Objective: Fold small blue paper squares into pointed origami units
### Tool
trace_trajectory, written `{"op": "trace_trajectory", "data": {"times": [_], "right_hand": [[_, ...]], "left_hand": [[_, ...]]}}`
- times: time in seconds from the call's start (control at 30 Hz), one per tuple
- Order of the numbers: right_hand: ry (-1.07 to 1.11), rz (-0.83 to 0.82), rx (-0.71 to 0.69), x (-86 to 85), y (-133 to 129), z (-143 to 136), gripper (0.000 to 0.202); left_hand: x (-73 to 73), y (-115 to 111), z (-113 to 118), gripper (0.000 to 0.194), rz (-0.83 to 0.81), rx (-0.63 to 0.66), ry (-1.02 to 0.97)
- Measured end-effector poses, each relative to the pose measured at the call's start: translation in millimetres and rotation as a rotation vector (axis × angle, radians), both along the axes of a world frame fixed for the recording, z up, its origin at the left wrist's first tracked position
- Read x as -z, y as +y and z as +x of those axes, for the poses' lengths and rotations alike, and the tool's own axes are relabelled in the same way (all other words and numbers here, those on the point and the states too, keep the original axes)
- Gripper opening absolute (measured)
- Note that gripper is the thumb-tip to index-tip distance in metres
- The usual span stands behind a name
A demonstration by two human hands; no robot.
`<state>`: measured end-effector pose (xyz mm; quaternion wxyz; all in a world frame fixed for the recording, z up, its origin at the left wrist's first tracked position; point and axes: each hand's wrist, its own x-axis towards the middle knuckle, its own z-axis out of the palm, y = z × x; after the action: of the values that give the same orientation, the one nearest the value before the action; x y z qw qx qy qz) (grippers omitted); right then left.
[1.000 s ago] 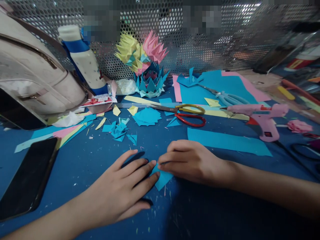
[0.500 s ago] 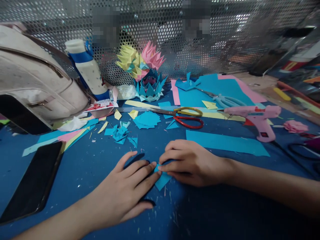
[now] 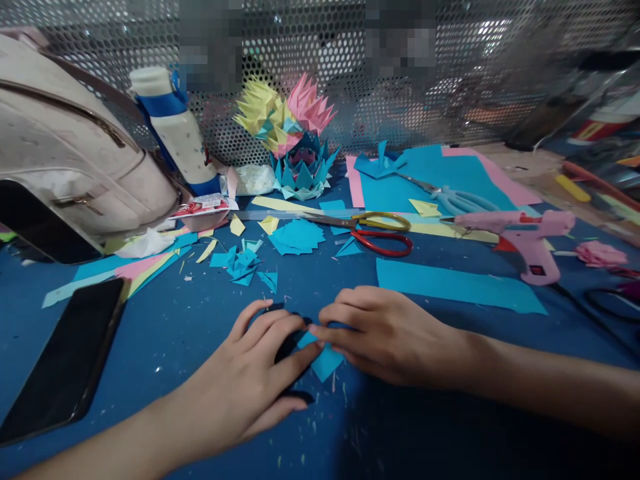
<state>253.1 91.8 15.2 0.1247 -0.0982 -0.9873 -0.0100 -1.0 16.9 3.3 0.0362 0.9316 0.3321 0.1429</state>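
Note:
A small blue paper piece (image 3: 327,363) lies on the dark blue table between my hands, its lower corner pointing toward me. My left hand (image 3: 265,367) rests beside it with fingers spread, one fingertip pressing on the paper. My right hand (image 3: 385,333) has its fingers bent close together, and its fingertips meet the paper's upper edge next to my left fingertips. Whether those fingers pinch the paper is partly hidden. Beyond my hands are a pile of folded blue pieces (image 3: 240,265), a stack of blue pieces (image 3: 296,237) and a long blue strip (image 3: 457,285).
Scissors (image 3: 383,233) and a pink glue gun (image 3: 537,240) lie behind the strip. Paper flowers (image 3: 305,167) stand by the perforated metal screen. At the left are a phone (image 3: 65,360), a bottle (image 3: 175,133) and a pale backpack (image 3: 75,147). Pliers (image 3: 460,200) rest on paper sheets.
My right fingertips have shifted slightly left along the paper's upper edge. My left fingers are more bent, and more of the paper's left part shows. The view has shifted a little.

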Motion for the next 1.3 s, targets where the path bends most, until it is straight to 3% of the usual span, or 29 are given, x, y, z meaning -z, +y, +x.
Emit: {"op": "trace_trajectory", "data": {"times": [0.27,0.33,0.4,0.57,0.9,1.07,1.3], "right_hand": [[-0.211,0.01,0.058,-25.2,-12.5,12.5,0.017],[-0.203,-0.099,0.112,-23.1,-8.5,11.7,0.004],[-0.104,-0.269,0.197,-17.4,-3.5,8.7,0.022],[0.037,-0.508,0.334,-2.3,0.1,-1.7,0.008],[0.055,-0.579,0.393,-1.7,-6.2,-8.4,0.015],[0.018,-0.594,0.394,-2.6,-6.4,-9.8,0.007],[0.051,-0.61,0.406,-2.9,-6.7,-10.5,0.02]], "left_hand": [[-4.9,4.2,-1.2,0.05,-0.032,0.093,0.12],[-4.8,5.5,-2.8,0.051,-0.07,0.131,0.146],[-4.0,6.2,-3.9,0.051,-0.086,0.144,0.148],[-2.5,6.1,-4.2,0.051,-0.082,0.153,0.126],[-3.4,3.5,-4.0,0.049,-0.086,0.124,0.088],[-4.5,2.6,-3.6,0.049,-0.098,0.125,0.056],[-5.2,1.4,-4.1,0.05,-0.103,0.119,0.032]]}}
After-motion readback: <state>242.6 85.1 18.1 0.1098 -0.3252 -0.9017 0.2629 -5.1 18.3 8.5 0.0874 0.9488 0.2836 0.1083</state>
